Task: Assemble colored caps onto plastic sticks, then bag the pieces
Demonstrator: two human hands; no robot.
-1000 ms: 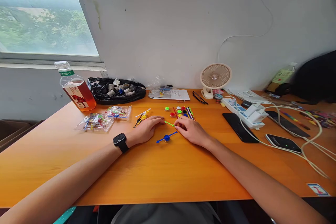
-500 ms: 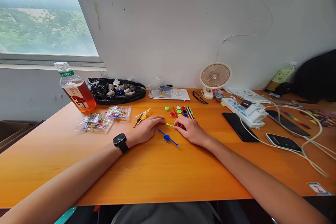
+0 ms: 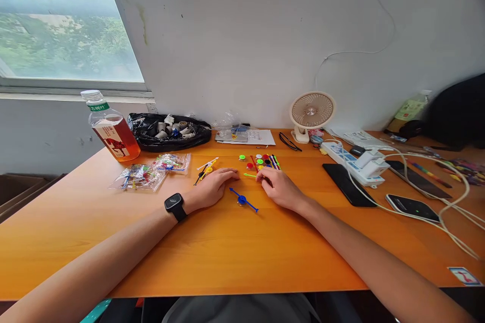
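My left hand [image 3: 216,185] lies flat on the table with its fingers stretched out, holding nothing. Just beyond it are several assembled spinner arrows [image 3: 206,169] in white, black and yellow. In my right hand [image 3: 278,186], the fingers pinch a green plastic arrow [image 3: 249,175] whose tip points left; its other end is hidden by the fingers. Between my hands and closer to me rests a blue spinner arrow [image 3: 242,200] with a round hub on a clear base. Past my right hand are loose round caps [image 3: 259,161] in several colours and a bunch of arrows [image 3: 274,162], partly covered.
Clear packets of parts [image 3: 142,176] and a drink bottle [image 3: 115,133] stand to the left. A black plastic bag [image 3: 170,133] and a fan [image 3: 312,111] are at the back. On the right are a power strip [image 3: 350,164], cables and phones [image 3: 346,184].
My right hand has shifted slightly right and away from me, carrying the green arrow with it. My left hand stays in place, as does the blue spinner arrow.
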